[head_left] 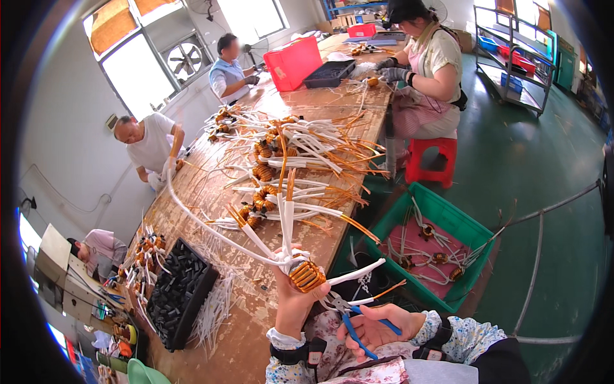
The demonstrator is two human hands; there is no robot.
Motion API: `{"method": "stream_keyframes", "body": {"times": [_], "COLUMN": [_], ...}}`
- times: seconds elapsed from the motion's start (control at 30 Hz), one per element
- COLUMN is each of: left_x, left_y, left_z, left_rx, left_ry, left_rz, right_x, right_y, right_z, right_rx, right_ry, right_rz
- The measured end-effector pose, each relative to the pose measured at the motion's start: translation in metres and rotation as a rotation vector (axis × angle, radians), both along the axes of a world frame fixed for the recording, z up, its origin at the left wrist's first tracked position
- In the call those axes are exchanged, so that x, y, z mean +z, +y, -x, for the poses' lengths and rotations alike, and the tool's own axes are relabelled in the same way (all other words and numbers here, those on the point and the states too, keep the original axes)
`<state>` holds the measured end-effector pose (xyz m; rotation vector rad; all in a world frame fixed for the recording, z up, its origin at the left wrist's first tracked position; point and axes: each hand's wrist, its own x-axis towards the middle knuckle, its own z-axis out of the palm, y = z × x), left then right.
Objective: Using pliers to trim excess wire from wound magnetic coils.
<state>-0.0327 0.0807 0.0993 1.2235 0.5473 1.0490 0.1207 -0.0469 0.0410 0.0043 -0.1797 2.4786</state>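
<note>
Right now, coil in hand: my left hand (295,301) grips a copper-wound ring coil (307,275) between thumb and fingers, held up above the near edge of the workbench (249,333).
Leads: several of the coil's wires already wear white sleeves (284,224) and fan upward and to the left; one bare copper end (391,289) sticks out to the right, so I judge this piece only partly dressed.
Tool: my right hand (382,325) lies palm up just below the coil, fingers curled loosely round blue-handled pliers (358,323), whose nose points toward the coil's underside.
Jaws of the pliers: too small to tell whether they bite on a wire.
Done, as I read it: a green crate (470,227) on the floor to my right holds a handful of coils on a pink liner, probably the finished ones.
Left, as I read it: a long heap of sleeved coils (288,160) covers the middle of the bench, far more than lie in the crate, so most of the work seems ahead.
Supplies: a black tray of small dark parts (179,291) sits at the bench's left edge, with loose white sleeve pieces (214,307) strewn beside it.
Others: three people work along the far side, and one in grey gloves sits by a red stool (432,160).
</note>
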Motion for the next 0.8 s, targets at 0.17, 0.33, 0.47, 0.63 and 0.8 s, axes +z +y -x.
{"method": "stream_keyframes", "body": {"times": [0.17, 0.33, 0.47, 0.63, 0.8], "left_x": [0.008, 0.004, 0.000, 0.001, 0.006], "left_y": [-0.005, -0.002, -0.003, -0.005, -0.012], "left_z": [0.007, 0.011, 0.007, 0.007, 0.006], "left_rx": [-0.009, -0.010, -0.002, -0.024, 0.002], "left_ry": [-0.039, 0.055, 0.010, 0.075, 0.041], "left_rz": [0.008, -0.015, 0.004, 0.001, -0.005], "right_x": [0.004, 0.005, 0.008, 0.005, 0.009], "right_y": [0.002, 0.005, 0.003, -0.001, -0.005], "right_z": [0.002, 0.006, 0.008, 0.011, 0.011], "right_rx": [0.051, 0.057, 0.072, 0.043, 0.035], "right_ry": [0.088, 0.114, 0.065, 0.145, 0.092], "right_rz": [0.008, 0.023, 0.034, 0.022, 0.036]}}
